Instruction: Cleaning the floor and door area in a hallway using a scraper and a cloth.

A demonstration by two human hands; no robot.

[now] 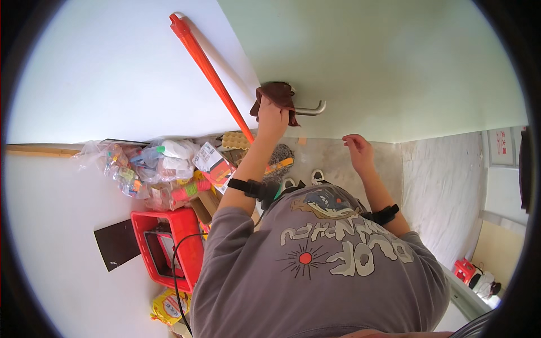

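My left hand [271,118] grips a dark brown cloth [277,96], which is bunched over the near part of a metal lever door handle [312,110]. The handle's curved free end sticks out to the right of the cloth, against a pale green door [380,63]. Whatever lies beneath the cloth is hidden. My right hand [359,148] hangs in the air to the right of the handle, fingers loosely bent, holding nothing and touching nothing.
An orange mop handle [211,74] leans on the white wall beside the door, above a grey mop head [281,158]. Filled plastic bags [169,158], cardboard boxes [213,164] and a red crate [186,249] crowd the left side. A red stool [464,270] stands far right.
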